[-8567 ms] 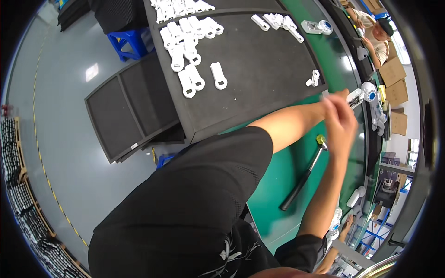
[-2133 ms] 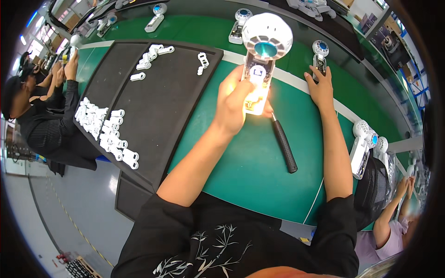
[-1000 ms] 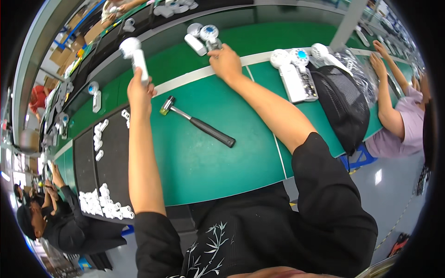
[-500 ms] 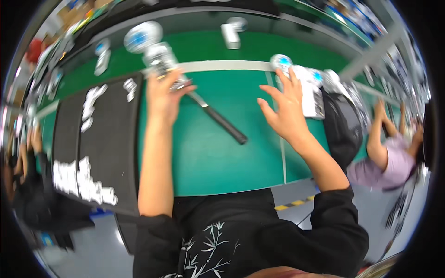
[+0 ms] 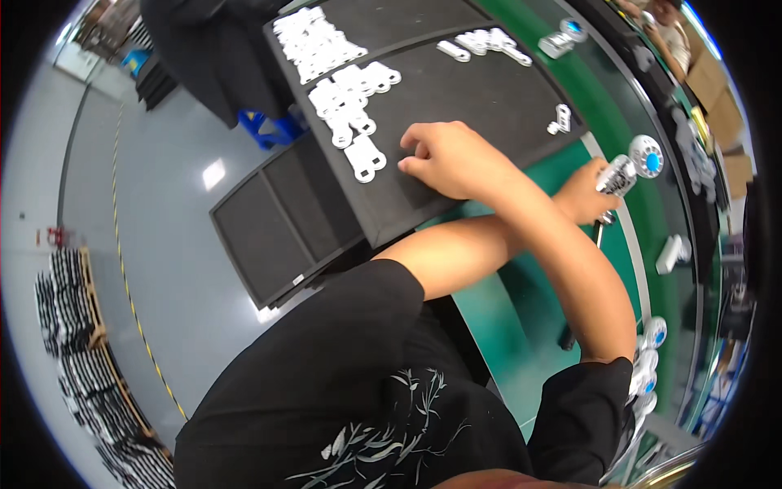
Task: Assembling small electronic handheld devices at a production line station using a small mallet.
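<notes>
My left hand (image 5: pixel 580 194) is closed around a white fan-like handheld device (image 5: pixel 617 175) with a round, blue-centred head. My right forearm crosses over my left one. The right hand (image 5: pixel 444 159) hovers over a black tray (image 5: pixel 481 98), thumb and curled forefinger apart, with nothing visible between them. Nearest to it are flat white plastic pieces (image 5: pixel 363 156) with rounded ends, at the tray's near left edge. A hammer-like tool with a black handle (image 5: pixel 568 336) lies on the green mat (image 5: pixel 509 326), partly hidden by my right forearm.
More white pieces (image 5: pixel 314 41) fill the tray's far left corner. Similar devices (image 5: pixel 562 41) stand along the green belt, and several cluster (image 5: pixel 648 359) at the right. Another black tray (image 5: pixel 285 220) sits lower on the left, by a blue stool (image 5: pixel 269 129). A person in black stands beyond it.
The view has swung left toward the tray. My right hand has moved from the devices on the right across to the tray. My left hand still grips its device.
</notes>
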The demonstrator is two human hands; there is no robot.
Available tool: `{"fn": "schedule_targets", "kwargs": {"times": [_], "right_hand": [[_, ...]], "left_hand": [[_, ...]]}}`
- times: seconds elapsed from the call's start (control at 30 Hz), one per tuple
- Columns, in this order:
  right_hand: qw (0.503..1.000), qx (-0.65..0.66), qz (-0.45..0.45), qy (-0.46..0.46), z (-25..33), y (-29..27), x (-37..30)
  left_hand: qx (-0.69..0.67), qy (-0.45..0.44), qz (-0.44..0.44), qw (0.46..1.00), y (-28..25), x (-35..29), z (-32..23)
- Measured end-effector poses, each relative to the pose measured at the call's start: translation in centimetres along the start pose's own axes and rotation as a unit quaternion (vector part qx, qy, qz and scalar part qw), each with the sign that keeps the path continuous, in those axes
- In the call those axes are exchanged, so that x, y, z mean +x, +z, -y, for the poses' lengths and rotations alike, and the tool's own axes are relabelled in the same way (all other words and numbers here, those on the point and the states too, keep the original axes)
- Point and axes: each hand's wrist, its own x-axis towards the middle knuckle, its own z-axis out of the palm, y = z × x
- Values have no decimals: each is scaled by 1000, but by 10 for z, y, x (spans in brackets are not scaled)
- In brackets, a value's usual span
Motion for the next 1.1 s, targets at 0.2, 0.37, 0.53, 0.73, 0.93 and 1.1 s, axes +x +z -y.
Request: {"fn": "schedule_targets", "kwargs": {"times": [0.2, 0.37, 0.53, 0.73, 0.93, 1.1], "right_hand": [[995, -63, -47, -60, 17, 40, 30], [987, -19, -73, -143, 0, 48, 29], [985, -65, -102, -121, 10, 55, 16], [975, -27, -187, -117, 11, 22, -35], [906, 201, -368, -55, -33, -48, -189], [802, 345, -485, 51, -67, -47, -266]], "left_hand": [[20, 51, -28, 998, 6, 11, 13], [8, -7, -30, 999, 5, 12, 6], [-24, -34, 6, 999, 3, 11, 1], [-129, -61, 41, 989, 2, 7, -2], [-198, -53, 64, 977, 15, -6, -34], [-154, 57, 161, 973, 19, -13, -32]]}}
